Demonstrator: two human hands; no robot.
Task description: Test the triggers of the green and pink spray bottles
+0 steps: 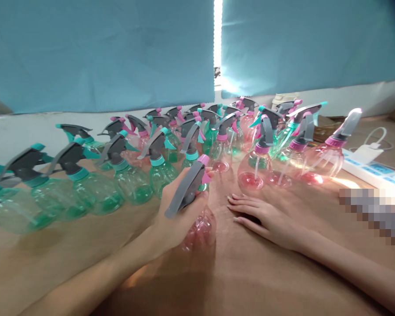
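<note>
My left hand [176,215] is wrapped round the neck of a pink spray bottle [200,230] in the middle of the table. Its grey trigger head with a pink nozzle sticks up above my fingers, and the bottle's collar is hidden by them. To the right, my right hand [261,213] lies flat on the tabletop with the fingers stretched out, holding nothing. Just beyond its fingertips stands another pink spray bottle [255,173]. A green spray bottle [133,182] is one of several in a row to the left of my left hand.
Behind, many more green and pink spray bottles stand close together, among them a pink one [220,153]. A white power strip [368,169] with a plugged-in charger [368,151] lies at the right. Blue blinds [102,57] hang at the back above the brown table [250,281].
</note>
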